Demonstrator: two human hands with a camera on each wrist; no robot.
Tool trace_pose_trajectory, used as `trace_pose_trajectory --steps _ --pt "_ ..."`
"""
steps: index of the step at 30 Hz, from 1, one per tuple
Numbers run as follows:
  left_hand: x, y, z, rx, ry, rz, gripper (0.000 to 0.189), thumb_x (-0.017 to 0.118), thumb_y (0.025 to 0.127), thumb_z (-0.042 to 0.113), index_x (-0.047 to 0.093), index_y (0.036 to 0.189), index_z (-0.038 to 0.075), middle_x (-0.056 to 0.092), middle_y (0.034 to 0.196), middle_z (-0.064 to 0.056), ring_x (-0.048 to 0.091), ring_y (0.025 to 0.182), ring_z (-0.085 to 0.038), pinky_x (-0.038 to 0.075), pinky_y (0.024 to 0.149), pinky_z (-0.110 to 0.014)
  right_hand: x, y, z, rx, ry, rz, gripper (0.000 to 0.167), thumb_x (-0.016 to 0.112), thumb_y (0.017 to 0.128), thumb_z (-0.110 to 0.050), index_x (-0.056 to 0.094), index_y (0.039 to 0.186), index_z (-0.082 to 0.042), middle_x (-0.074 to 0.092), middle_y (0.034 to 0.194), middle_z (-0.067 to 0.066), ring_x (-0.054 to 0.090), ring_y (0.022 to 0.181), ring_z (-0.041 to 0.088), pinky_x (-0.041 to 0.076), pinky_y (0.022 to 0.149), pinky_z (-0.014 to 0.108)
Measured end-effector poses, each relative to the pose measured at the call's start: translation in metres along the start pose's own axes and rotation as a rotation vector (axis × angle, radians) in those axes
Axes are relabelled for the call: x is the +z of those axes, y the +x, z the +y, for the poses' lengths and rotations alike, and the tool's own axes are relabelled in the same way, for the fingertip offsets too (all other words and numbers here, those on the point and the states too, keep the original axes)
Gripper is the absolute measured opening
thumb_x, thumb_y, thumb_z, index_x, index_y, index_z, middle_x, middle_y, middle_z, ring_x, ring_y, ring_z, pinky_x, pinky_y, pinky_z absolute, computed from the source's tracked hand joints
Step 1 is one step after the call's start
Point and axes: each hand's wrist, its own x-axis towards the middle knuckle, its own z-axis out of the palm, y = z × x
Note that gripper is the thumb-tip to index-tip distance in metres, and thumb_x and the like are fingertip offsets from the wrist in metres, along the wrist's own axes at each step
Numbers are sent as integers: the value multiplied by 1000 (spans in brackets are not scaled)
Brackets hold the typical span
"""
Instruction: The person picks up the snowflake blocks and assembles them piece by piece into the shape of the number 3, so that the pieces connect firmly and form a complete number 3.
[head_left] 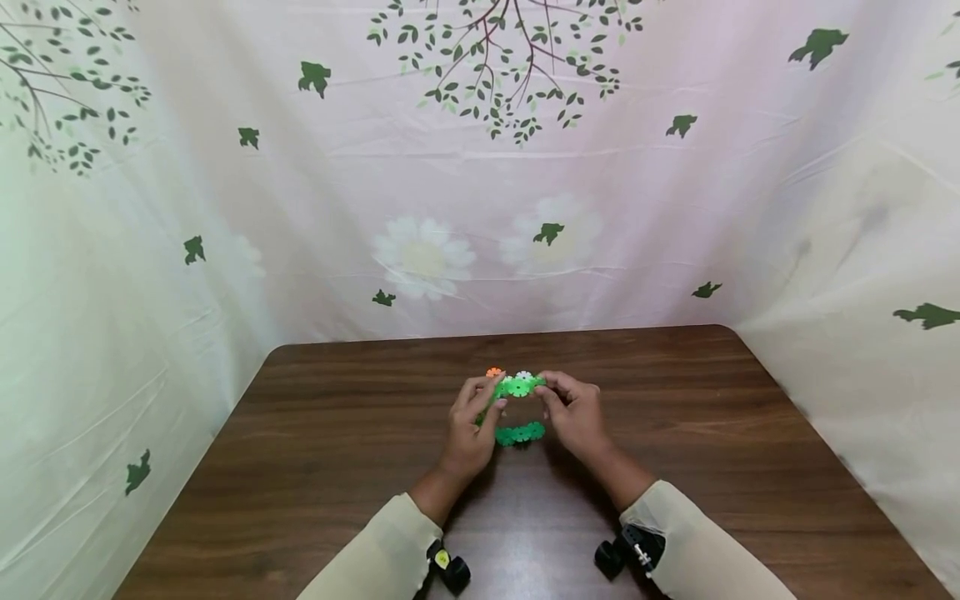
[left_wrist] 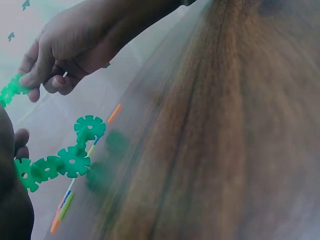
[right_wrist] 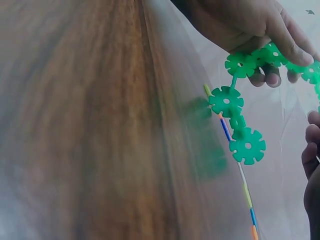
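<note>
A chain of linked green plastic snowflake discs (head_left: 520, 386) is held between both hands above the table. My left hand (head_left: 468, 429) pinches its left part, thumb in front and fingers behind, as the right wrist view shows. My right hand (head_left: 581, 412) pinches its right end between thumb and fingertips; this grip shows at the upper left of the left wrist view. A darker green run of discs (head_left: 519, 434) hangs down between the hands, and its lower discs (right_wrist: 247, 145) show in the right wrist view. Parts of the chain lie hidden behind the fingers.
Behind the hands, an orange disc (head_left: 492, 372) and a white disc (head_left: 524, 375) lie on the brown wooden table (head_left: 337, 467). Edge-on, several coloured discs (right_wrist: 251, 215) form a thin line in the wrist views. A patterned cloth (head_left: 465, 183) hangs around the table.
</note>
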Motion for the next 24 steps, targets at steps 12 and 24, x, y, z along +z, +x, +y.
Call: trace_pose_trajectory --steps 12,24 --pt "1 1 0 -48 -43 -22 45 62 108 -2 60 152 -3 63 123 -22 69 77 -29 63 71 -36 1 0 -6 37 32 6 6 74 95 12 76 99 9 74 73 21 56 46 20 47 45 19" --pt "0 0 6 -32 -73 -37 45 61 106 -6 59 152 -7 62 120 -24 68 74 -34 63 70 -36 4 -4 -10 71 5 21 8 76 93 12 77 99 7 74 73 18 54 47 7 46 45 19"
